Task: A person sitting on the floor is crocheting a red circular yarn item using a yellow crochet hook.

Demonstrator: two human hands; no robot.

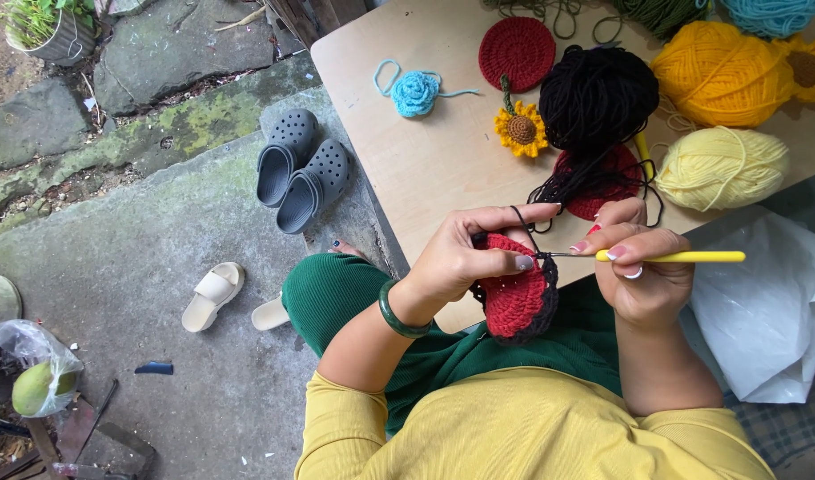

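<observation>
My left hand pinches a round red crochet piece with a black edge, and black yarn runs over its forefinger. My right hand grips a yellow crochet hook whose metal tip meets the piece's black rim. The black strand leads up to a black yarn ball on the wooden table. A green bangle circles my left wrist.
On the table lie a blue crochet rose, a red crochet disc, a crochet sunflower, orange yarn and pale yellow yarn. Grey clogs and white sandals sit on the concrete. A white bag lies right.
</observation>
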